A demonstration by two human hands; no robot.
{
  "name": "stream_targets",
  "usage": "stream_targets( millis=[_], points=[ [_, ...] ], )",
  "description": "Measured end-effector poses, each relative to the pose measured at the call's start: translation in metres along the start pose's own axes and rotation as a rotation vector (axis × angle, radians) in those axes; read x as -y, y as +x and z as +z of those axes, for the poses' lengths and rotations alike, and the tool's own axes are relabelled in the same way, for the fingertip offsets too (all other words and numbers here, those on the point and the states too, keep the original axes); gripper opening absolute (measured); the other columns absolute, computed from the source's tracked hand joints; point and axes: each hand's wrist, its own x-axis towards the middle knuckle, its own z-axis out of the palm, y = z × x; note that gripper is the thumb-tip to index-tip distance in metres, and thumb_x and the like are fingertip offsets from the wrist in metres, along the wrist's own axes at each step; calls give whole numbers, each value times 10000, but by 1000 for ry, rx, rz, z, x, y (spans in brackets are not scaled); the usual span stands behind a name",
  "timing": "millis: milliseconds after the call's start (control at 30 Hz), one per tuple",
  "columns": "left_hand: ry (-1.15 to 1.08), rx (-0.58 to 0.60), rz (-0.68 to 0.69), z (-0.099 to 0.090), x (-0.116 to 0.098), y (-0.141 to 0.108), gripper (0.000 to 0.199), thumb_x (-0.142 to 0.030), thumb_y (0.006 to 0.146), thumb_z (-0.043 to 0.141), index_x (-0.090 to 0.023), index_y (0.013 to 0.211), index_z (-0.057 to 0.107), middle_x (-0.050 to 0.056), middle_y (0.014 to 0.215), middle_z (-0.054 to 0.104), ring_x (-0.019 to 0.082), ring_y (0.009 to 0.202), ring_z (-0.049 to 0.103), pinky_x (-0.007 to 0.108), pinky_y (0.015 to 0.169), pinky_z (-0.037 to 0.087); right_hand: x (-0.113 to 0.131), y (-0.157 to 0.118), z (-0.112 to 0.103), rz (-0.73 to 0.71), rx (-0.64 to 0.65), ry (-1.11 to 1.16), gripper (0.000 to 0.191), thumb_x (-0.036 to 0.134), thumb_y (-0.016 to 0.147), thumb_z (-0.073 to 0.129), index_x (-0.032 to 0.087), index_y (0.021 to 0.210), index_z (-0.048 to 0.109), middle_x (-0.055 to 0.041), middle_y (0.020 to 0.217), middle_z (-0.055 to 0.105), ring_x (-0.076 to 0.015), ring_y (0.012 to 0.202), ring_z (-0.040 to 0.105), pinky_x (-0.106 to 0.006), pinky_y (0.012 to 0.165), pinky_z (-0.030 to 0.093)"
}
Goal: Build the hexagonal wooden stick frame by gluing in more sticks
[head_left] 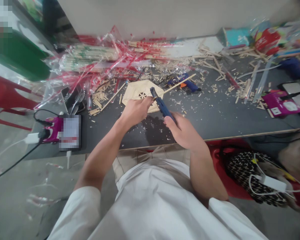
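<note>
My right hand [181, 128] is closed round the handle of a long dark blue hand tool [162, 106], its head pointing up and away to the left. My left hand [137, 111] is pinched at the tool's side, on what looks like a short wooden stick [154, 98]; the fingers cover most of it. Behind and under them lies a hexagonal panel [133, 90] built of pale wooden sticks, with a spoked opening in its middle. A longer stick [180, 83] reaches right from the panel, across a blue glue gun [192, 85] with an orange trigger.
Plastic-wrapped stick bundles [92, 53] crowd the back left of the dark table [145, 135]. Cut stick pieces are scattered about. Another blue glue gun [293, 68] is at right. A phone [70, 133], a purple power strip [55, 128] and glasses [77, 101] are at left.
</note>
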Motion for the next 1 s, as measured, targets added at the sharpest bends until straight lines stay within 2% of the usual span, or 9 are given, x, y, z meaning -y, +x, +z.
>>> stream_targets(
  millis=[133,367,667,900,1000],
  points=[
    [-18,13,-14,-1,-1,1,415,-352,1140,296,-175,1183,669,87,835,765,190,650,658,315,585,366,-4,-2,3,1,-38,40,652,763,1029,399,202,1165,702,-169,1174,727,-338,1114,698,-530,1076,505],
    [-58,49,-37,-6,-4,1,411,-362,1138,293,-192,1179,665,90,847,756,202,668,660,332,597,382,-9,-4,0,32,0,125,686,752,1039,439,203,1374,675,-145,1198,721,-310,1104,704,-509,1074,521],
    [-92,81,-45,-8,-3,0,381,-331,1121,317,-204,1248,653,88,906,766,204,691,668,336,629,411,-6,-5,-3,20,14,99,577,691,1061,428,222,1279,686,-129,1148,729,-298,1073,696,-496,1050,519],
    [-83,59,-37,-5,-2,1,421,-357,1134,280,-186,1236,650,101,963,792,201,713,689,338,632,423,3,-3,-5,-23,27,-28,566,676,1061,353,216,1045,682,-170,1099,711,-335,1069,674,-528,1019,517],
    [-56,73,-41,-7,-4,1,432,-362,1140,270,-185,1216,657,95,925,787,202,688,678,338,615,406,5,-3,-3,-32,11,-52,558,663,1062,349,215,1116,677,-183,1168,718,-351,1116,667,-544,1038,510]
  ],
)
